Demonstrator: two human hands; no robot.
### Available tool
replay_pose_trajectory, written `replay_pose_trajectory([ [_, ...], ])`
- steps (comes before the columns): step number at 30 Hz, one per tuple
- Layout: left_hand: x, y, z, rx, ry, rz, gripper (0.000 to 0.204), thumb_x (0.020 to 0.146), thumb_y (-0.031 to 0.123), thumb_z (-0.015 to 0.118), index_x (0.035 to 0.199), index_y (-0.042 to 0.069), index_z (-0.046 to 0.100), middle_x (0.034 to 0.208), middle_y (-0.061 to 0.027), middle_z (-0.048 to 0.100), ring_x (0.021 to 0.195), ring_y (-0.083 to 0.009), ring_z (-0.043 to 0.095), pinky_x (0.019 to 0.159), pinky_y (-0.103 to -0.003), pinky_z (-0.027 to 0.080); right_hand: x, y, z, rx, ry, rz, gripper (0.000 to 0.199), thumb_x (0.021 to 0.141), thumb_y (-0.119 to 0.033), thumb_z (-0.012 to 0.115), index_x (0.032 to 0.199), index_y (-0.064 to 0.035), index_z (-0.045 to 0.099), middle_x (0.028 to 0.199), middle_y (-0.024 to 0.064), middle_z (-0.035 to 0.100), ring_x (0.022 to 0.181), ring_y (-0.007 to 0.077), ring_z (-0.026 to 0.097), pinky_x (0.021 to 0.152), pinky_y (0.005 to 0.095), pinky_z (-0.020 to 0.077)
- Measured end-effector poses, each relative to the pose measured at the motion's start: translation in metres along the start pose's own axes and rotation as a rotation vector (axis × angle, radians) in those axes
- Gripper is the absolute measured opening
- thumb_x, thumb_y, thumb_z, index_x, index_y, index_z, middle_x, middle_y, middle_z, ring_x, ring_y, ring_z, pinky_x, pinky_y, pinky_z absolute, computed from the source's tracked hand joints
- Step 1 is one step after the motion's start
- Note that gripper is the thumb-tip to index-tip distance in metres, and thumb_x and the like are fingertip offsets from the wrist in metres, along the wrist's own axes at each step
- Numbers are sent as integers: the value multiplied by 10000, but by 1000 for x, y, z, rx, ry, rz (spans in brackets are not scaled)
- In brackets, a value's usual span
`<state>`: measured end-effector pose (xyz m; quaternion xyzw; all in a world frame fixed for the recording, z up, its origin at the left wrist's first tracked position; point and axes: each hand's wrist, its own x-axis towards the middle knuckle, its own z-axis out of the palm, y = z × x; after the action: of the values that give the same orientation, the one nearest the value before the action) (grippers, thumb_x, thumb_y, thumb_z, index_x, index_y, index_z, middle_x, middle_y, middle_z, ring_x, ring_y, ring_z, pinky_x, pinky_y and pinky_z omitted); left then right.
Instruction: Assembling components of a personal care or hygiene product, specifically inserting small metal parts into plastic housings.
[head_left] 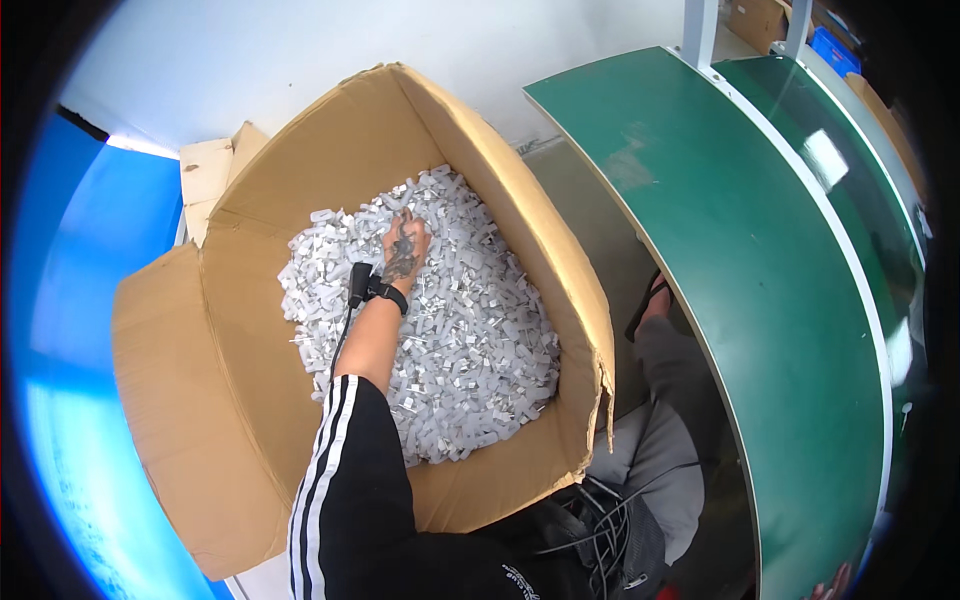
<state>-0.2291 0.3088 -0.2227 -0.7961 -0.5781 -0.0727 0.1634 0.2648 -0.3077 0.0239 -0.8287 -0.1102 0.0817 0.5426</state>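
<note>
My left hand (405,245), with a black strap and a small black device at the wrist, reaches down into a large open cardboard box (300,160). Its fingers are bent in among a heap of small white and translucent plastic pieces with metal parts (470,350). The fingers look closed, but the pieces and the back of the hand hide what they grip. At the lower right rim, only the fingers of my right hand (832,583) show, lying by the near end of the green tabletop (730,260) with nothing visible in them.
The box has uneven flaps, one folded out at left. Beside it stand a blue surface (90,300) and a smaller carton (208,170). The green table's curved-looking edge runs along the right. Black cables (600,530) lie over my lap. A blue bin (835,52) stands far right.
</note>
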Motion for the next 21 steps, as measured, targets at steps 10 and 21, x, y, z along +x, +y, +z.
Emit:
replay_pose_trajectory([
  [10, -8, 21, -85, -1434, -7, -449, 199, 879, 187, 581, 878, -11, 603, 841, -119, 648, 613, -165, 631, 571, -310, 555, -42, -9, 119, 384, -515, -212, 304, 920, -22, 504, 1217, 42, 513, 1156, 142, 549, 826, 167, 533, 710, 272, 451],
  [21, -93, 176, -310, -1867, -350, 577, 154, 763, -57, 637, 912, -41, 600, 909, -147, 638, 736, -180, 652, 632, -282, 567, -71, -87, 269, 509, -1077, -427, 513, 735, 7, 775, 1174, 19, 510, 1014, 124, 596, 698, 93, 596, 574, 202, 501],
])
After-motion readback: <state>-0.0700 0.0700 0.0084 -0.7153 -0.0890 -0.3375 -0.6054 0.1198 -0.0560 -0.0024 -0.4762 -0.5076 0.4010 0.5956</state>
